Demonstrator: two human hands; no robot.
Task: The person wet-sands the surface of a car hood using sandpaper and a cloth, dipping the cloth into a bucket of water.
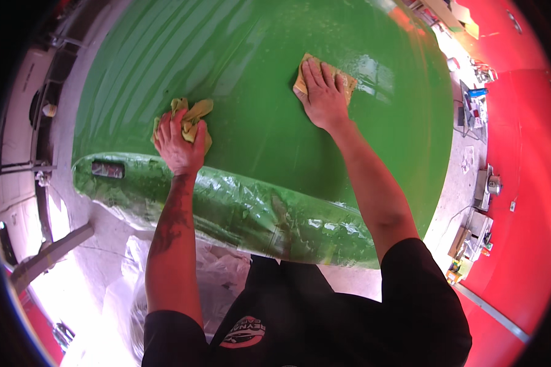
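1. Landmark: green panel (257, 122) — broad, glossy; likely stiff, slippery along the shiny streaks.
2. Left hand (180, 148): fingers curled, clamped on a crumpled yellow cloth (197, 112), on the panel's near-left part.
3. Right hand (324, 101): fingers stretched out, slightly apart, over a squarish tan pad (349, 83), right of the panel's centre and farther out. Can't tell if the thumb pinches it.
4. Handling, my read: cloth light and soft — hold by the gathered folds. Pad light, thin; palm flat on top, lift by an edge.
5. Dark block (108, 170): panel's near-left edge.
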